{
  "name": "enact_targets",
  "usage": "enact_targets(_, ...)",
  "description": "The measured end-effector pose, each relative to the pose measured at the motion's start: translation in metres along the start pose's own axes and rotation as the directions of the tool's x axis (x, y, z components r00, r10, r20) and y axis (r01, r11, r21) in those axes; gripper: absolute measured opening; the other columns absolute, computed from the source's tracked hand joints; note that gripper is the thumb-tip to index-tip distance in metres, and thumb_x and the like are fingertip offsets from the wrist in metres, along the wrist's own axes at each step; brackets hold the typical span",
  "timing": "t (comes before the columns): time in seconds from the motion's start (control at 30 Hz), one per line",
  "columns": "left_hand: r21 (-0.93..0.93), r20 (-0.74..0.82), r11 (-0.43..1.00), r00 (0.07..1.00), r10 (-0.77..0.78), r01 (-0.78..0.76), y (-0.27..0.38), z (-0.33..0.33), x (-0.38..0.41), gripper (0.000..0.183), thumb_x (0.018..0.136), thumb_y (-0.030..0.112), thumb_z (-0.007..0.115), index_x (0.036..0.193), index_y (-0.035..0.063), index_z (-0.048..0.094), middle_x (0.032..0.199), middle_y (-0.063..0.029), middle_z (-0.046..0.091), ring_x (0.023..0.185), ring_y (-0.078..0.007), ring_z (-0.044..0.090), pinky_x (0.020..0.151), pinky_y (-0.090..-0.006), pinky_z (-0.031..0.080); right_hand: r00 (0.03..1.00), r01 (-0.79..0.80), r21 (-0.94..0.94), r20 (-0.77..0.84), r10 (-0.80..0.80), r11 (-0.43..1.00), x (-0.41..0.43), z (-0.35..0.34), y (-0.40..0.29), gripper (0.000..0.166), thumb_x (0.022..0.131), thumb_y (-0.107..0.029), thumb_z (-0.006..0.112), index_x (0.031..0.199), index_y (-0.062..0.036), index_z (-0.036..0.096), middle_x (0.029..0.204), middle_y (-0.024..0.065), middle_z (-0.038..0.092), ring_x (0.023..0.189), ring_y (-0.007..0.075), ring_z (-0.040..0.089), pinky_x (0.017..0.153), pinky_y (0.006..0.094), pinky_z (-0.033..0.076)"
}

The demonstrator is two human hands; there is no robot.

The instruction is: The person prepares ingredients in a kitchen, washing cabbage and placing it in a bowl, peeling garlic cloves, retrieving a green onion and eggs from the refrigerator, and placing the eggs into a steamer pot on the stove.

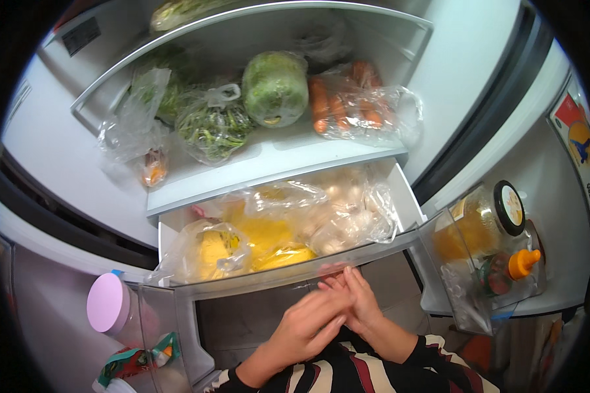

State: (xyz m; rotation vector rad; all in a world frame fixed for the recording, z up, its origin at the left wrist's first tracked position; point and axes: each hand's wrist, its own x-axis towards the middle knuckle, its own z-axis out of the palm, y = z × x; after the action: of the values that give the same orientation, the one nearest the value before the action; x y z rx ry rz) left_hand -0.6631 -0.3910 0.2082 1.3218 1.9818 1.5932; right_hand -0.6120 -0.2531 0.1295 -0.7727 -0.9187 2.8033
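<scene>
My left hand [309, 314] lies across my right hand [358, 300], the two touching just in front of the open fridge drawer [305, 265]. My left thumb is apart from its fingers, which are a little blurred. The right hand's fingers point up towards the drawer's clear front. Nothing shows in either hand, though the space between the palms is hidden. Inside the drawer, a clear bag of yellow food [216, 250] sits at the left, with more bagged yellow food [280, 240] in the middle. Pale round items in a clear bag [344, 226] fill the right side.
Above, a shelf holds bagged green vegetables [214, 125], a wrapped green cabbage or melon [275, 91] and bagged carrots [339, 105]. The right door holds a jar [472, 226] and an orange-capped bottle [516, 267]. A pink-lidded jar [109, 303] stands in the left door.
</scene>
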Motion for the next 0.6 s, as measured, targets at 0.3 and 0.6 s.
enact_targets(0.3, 0.484, -0.006, 0.871, 0.995, 0.099, -0.083, -0.052, 0.03, 0.103, 0.045, 0.069, -0.002, 0.057, 0.113, 0.0066, 0.055, 0.11, -0.0159, 0.055, 0.09, -0.0359, 0.054, 0.072, -0.0406, 0.046, 0.998, -0.058, -0.011, 0.036, 0.058, 0.998, -0.025, -0.02, 0.001, 0.031, 0.098, -0.026, 0.039, 0.121, -0.0061, 0.043, 0.115, 0.0092, 0.053, 0.107, 0.0192, 0.053, 0.089, 0.0353, 0.044)
enact_targets(0.6, 0.137, -0.485, 0.959, 0.861, -0.154, 0.249, -0.096, 0.004, 0.11, 0.019, 0.083, 0.008, 0.056, 0.099, 0.006, 0.064, 0.082, -0.0107, 0.058, 0.059, -0.0209, 0.057, 0.056, -0.0319, 0.048, 0.921, -0.212, -0.535, 0.171, 0.351, 0.818, -0.042, -0.017, -0.042, 0.032, 0.096, -0.014, 0.039, 0.121, 0.0045, 0.045, 0.109, 0.0198, 0.06, 0.089, 0.0206, 0.062, 0.073, 0.0302, 0.053)
